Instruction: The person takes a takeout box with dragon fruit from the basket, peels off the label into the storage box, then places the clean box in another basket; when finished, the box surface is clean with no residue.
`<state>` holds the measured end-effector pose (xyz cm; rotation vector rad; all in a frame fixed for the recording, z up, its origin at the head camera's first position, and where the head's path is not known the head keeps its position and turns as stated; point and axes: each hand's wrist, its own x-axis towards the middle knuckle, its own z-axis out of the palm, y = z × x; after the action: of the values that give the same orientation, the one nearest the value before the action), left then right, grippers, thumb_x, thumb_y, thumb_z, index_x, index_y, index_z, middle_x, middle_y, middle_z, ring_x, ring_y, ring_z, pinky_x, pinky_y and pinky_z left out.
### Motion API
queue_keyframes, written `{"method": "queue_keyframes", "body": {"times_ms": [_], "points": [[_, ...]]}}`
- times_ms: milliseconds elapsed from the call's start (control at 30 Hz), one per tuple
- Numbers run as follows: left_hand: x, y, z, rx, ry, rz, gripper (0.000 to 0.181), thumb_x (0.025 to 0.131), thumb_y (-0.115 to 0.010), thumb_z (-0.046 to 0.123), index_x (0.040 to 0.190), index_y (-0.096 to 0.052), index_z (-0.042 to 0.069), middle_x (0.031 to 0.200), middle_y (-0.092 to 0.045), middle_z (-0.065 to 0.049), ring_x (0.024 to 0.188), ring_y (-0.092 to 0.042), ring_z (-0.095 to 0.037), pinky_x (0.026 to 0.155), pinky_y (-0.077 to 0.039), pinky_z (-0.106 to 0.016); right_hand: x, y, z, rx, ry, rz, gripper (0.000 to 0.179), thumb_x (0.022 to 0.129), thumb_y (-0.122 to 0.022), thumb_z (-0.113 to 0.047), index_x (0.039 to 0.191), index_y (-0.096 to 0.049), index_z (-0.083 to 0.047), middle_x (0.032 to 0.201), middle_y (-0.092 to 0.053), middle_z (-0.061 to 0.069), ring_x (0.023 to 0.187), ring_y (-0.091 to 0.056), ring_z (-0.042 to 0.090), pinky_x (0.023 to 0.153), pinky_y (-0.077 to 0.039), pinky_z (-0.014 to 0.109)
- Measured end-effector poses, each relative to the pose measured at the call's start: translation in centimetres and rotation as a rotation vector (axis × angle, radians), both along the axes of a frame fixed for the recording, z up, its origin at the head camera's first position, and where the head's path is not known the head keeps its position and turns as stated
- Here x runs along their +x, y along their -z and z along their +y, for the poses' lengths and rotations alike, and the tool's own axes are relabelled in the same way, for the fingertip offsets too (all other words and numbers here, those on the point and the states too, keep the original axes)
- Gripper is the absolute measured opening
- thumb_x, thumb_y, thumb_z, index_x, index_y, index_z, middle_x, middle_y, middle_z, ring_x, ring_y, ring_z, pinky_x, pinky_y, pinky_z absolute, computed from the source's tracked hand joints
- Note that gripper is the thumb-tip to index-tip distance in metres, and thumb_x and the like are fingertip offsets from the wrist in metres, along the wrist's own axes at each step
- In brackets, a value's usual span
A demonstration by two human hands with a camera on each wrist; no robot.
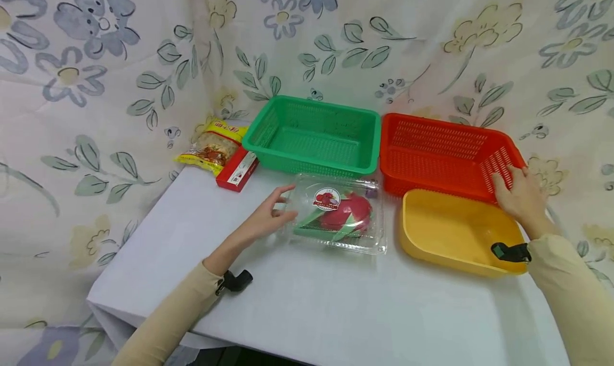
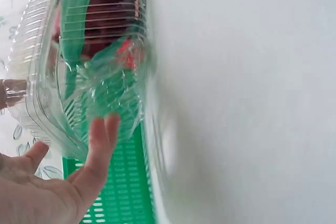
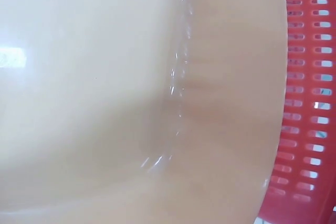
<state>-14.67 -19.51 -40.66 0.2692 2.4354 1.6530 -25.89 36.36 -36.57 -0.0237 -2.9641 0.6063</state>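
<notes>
A clear plastic clamshell box [image 1: 307,190] lies on the white table, with a round label [image 1: 326,199] on its lid. Inside is a red fruit-shaped thing [image 1: 352,209] with green leaf-like strips, beside a small purple patch. My left hand [image 1: 268,217] is at the box's left end, fingers spread and loosely bent; in the left wrist view its fingers [image 2: 100,145] are close to the plastic. My right hand [image 1: 523,198] rests at the right end of the red basket [image 1: 431,155], fingers apart over its wall. The right wrist view shows no fingers.
A green basket [image 1: 312,161] stands behind the box. In front of the red basket sits a yellow basin [image 1: 451,233]. A yellow food packet [image 1: 211,145] and a red box [image 1: 237,169] lie at the back left. Flowered cloth [image 1: 336,46] hangs behind the table [image 1: 336,302].
</notes>
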Motion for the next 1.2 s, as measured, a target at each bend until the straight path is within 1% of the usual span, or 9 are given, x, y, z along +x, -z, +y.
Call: {"method": "queue_keyframes", "body": {"times_ms": [167, 267, 333, 567, 700, 800, 900, 1067, 1200], "points": [[-1.6, -0.2, 0.4, -0.190, -0.008, 0.240, 0.064, 0.091, -0.070, 0.030, 0.148, -0.043, 0.016, 0.153, -0.023, -0.018, 0.132, -0.042, -0.038, 0.096, -0.049, -0.048, 0.1, -0.3, -0.4, -0.018, 0.017, 0.007, 0.073, 0.103, -0.027, -0.044, 0.151, -0.015, 0.010, 0.152, -0.010, 0.040, 0.138, -0.007, 0.058, 0.107, -0.003, 0.073], [-2.6, -0.5, 0.5, -0.226, 0.022, 0.363, 0.064, 0.089, -0.071, 0.032, 0.146, -0.047, 0.013, 0.158, -0.022, -0.013, 0.139, -0.034, -0.033, 0.099, -0.045, -0.051, 0.3, -0.7, -0.8, -0.028, 0.012, 0.025, 0.072, 0.103, -0.028, -0.042, 0.151, -0.016, 0.010, 0.153, -0.011, 0.039, 0.138, -0.009, 0.058, 0.109, -0.001, 0.072], [-3.1, -0.5, 0.6, -0.212, 0.046, 0.405, 0.063, 0.089, -0.071, 0.032, 0.145, -0.049, 0.013, 0.158, -0.024, -0.010, 0.140, -0.032, -0.030, 0.100, -0.044, -0.053, 0.4, -1.0, -1.1, -0.039, 0.003, 0.039, 0.071, 0.103, -0.029, -0.041, 0.151, -0.017, 0.010, 0.153, -0.012, 0.039, 0.137, -0.011, 0.059, 0.109, -0.002, 0.071], [-3.4, 0.8, 0.5, -0.142, 0.127, 0.418, 0.059, 0.088, -0.070, 0.026, 0.141, -0.052, 0.006, 0.157, -0.026, -0.015, 0.140, -0.032, -0.033, 0.097, -0.045, -0.056, 1.3, -1.2, -2.3, -0.065, -0.017, 0.120, 0.068, 0.103, -0.036, -0.039, 0.150, -0.024, 0.009, 0.147, -0.025, 0.040, 0.129, -0.024, 0.059, 0.105, -0.015, 0.074], [-3.8, 0.7, 0.8, -0.115, 0.135, 0.432, 0.058, 0.087, -0.071, 0.024, 0.139, -0.054, 0.005, 0.158, -0.026, -0.015, 0.139, -0.034, -0.034, 0.093, -0.047, -0.057, 1.8, -1.8, -4.7, -0.131, -0.066, 0.165, 0.066, 0.103, -0.040, -0.037, 0.151, -0.028, 0.006, 0.149, -0.028, 0.036, 0.134, -0.024, 0.056, 0.107, -0.016, 0.072], [-3.9, 0.7, 0.6, -0.102, 0.133, 0.430, 0.057, 0.087, -0.072, 0.024, 0.140, -0.055, 0.008, 0.158, -0.027, -0.013, 0.139, -0.035, -0.034, 0.092, -0.048, -0.056, 2.5, -2.6, -7.2, -0.239, -0.127, 0.131, 0.068, 0.103, -0.041, -0.038, 0.154, -0.021, 0.001, 0.154, -0.024, 0.032, 0.138, -0.021, 0.054, 0.109, -0.016, 0.071], [-3.9, 0.9, 0.7, -0.101, 0.153, 0.419, 0.057, 0.089, -0.071, 0.024, 0.141, -0.054, 0.007, 0.159, -0.026, -0.013, 0.140, -0.033, -0.037, 0.093, -0.048, -0.055, 3.7, -3.2, -9.7, -0.358, -0.191, 0.114, 0.067, 0.104, -0.042, -0.037, 0.156, -0.019, -0.003, 0.154, -0.026, 0.030, 0.139, -0.025, 0.052, 0.108, -0.021, 0.069], [-3.7, 1.2, 0.4, -0.106, 0.145, 0.441, 0.056, 0.089, -0.070, 0.022, 0.140, -0.055, 0.005, 0.159, -0.027, -0.015, 0.141, -0.033, -0.037, 0.093, -0.048, -0.056, 5.2, -3.8, -14.8, -0.452, -0.305, 0.107, 0.056, 0.104, -0.046, -0.031, 0.152, -0.033, -0.004, 0.148, -0.041, 0.026, 0.128, -0.046, 0.049, 0.098, -0.042, 0.062], [-3.4, 1.2, 0.0, -0.115, 0.114, 0.446, 0.054, 0.090, -0.070, 0.023, 0.141, -0.055, 0.011, 0.160, -0.028, -0.012, 0.141, -0.034, -0.033, 0.094, -0.047, -0.057, 6.0, -4.4, -18.8, -0.483, -0.401, 0.029, 0.052, 0.104, -0.049, -0.028, 0.149, -0.039, -0.002, 0.143, -0.045, 0.028, 0.120, -0.052, 0.050, 0.093, -0.046, 0.062]]}}
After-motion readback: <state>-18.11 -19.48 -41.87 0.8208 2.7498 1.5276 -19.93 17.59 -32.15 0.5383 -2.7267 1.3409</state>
